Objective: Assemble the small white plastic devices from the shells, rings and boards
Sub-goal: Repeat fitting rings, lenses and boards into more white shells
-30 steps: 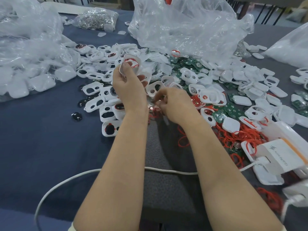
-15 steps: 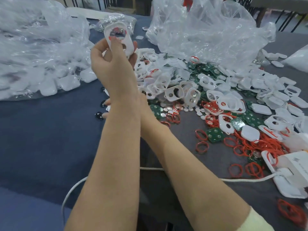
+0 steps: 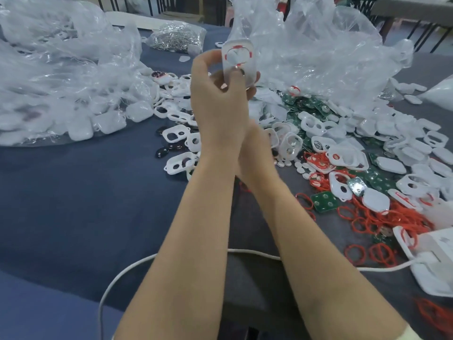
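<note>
The white shell [image 3: 239, 62], with a red ring [image 3: 247, 51] seated round its upper opening, is held upright in the air above the surface [image 3: 73, 192], in front of a crumpled plastic bag [image 3: 318, 57]. The left hand [image 3: 215, 99] grips its lower half, fingers curled round it. The right hand [image 3: 253, 143] is mostly hidden behind the left wrist, so I cannot tell whether its fingers hold anything. It would be best to check that the ring lies flat all round before adding a board. Loose shells [image 3: 343, 153], spare rings [image 3: 382, 217] and green boards [image 3: 324, 202] crowd the right side. A white cable [image 3: 257, 252] crossing under the forearms could snag.
</note>
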